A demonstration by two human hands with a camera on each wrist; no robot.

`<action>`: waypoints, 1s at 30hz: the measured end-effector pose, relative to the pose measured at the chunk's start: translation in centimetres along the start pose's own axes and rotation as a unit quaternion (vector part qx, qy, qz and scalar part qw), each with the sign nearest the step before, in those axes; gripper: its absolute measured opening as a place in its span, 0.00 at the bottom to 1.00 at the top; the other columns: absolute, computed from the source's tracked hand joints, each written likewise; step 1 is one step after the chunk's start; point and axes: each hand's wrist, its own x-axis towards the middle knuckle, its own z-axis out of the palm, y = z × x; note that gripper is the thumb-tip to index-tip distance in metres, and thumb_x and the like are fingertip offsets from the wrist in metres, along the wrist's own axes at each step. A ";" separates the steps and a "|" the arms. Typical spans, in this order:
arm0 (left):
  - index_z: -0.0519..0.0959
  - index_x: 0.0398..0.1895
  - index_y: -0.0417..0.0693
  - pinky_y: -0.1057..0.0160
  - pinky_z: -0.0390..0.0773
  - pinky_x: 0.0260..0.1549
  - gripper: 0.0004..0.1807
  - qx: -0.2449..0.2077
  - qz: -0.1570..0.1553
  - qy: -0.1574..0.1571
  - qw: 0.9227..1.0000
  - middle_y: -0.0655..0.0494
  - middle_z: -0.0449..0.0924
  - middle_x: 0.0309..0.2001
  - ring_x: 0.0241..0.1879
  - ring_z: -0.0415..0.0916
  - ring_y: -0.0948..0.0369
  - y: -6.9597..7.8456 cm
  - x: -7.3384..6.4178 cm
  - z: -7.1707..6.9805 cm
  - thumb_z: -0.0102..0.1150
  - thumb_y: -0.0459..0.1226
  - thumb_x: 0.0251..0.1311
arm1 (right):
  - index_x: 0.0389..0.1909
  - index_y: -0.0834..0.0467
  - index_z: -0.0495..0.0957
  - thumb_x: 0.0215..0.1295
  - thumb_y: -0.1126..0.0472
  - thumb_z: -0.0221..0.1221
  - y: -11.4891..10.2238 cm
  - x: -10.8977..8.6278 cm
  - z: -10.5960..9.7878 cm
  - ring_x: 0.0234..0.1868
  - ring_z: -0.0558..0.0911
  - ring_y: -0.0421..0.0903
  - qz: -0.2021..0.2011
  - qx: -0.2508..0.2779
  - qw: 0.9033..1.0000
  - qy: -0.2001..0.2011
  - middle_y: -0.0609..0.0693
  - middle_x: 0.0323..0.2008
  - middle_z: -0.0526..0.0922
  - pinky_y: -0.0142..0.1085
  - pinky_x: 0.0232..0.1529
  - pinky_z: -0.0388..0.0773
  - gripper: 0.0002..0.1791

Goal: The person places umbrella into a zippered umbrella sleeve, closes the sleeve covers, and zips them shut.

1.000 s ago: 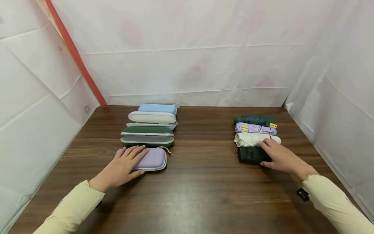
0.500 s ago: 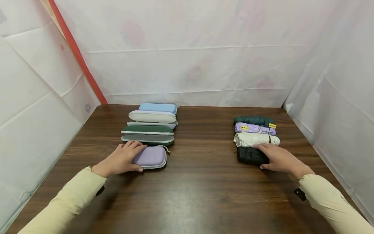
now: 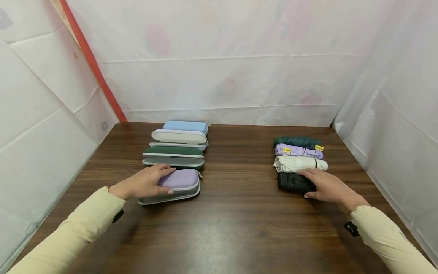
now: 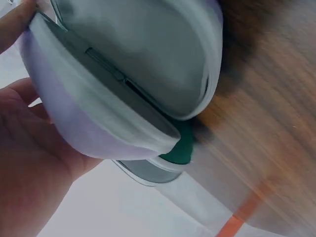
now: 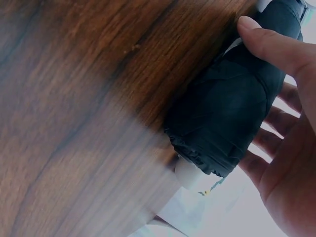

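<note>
Left hand (image 3: pixel 145 183) curled, gripping the lid (image 3: pixel 180 177) of the lilac zip case (image 3: pixel 186 193) toward the tabletop's (image 3: pixel 232 224) left edge, presumably keeping it ajar. Right hand (image 3: pixel 330 187) half-curled round the black folded umbrella (image 3: pixel 293 182) nearer the right edge, probably steadying it. Earlier: case looked closed; now gaping.

Bare left hand (image 3: pixel 144 182) left of centre, bare right hand (image 3: pixel 328 187) at right, fingers curved; pale-yellow-sleeved forearms (image 3: pixel 73 228) from lower corners.

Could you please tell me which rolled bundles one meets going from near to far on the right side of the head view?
Black bundle, white bundle, light purple bundle, dark green bundle.
</note>
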 end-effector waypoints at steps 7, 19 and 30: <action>0.69 0.64 0.37 0.48 0.71 0.50 0.38 -0.023 0.008 -0.019 1.000 0.41 0.71 0.58 0.54 0.71 0.51 1.3 1.3 -0.1 0.60 0.54 0.59 | 0.62 0.63 0.69 0.48 0.56 0.73 0.0 0.0 0.0 0.55 0.73 0.60 -0.005 -0.003 1.000 0.002 0.60 0.56 0.74 0.55 0.50 0.71 0.40; 0.67 0.66 0.37 0.51 0.69 0.53 0.36 -0.059 0.043 -0.071 0.995 0.46 0.70 0.60 0.56 0.69 0.55 4.9 5.6 -0.6 0.56 0.54 0.63 | 0.62 0.62 0.69 0.48 0.56 0.73 -0.1 0.0 -0.1 0.56 0.73 0.61 -0.004 -0.001 1.000 0.002 0.60 0.56 0.74 0.56 0.50 0.70 0.40; 0.60 0.71 0.42 0.56 0.65 0.59 0.38 -0.118 0.034 -0.129 0.984 0.50 0.65 0.66 0.62 0.65 0.60 8.1 11.0 0.2 0.55 0.53 0.64 | 0.63 0.63 0.68 0.49 0.56 0.72 -0.3 0.0 -0.3 0.57 0.72 0.61 0.003 0.001 1.000 -0.010 0.60 0.57 0.73 0.56 0.51 0.70 0.40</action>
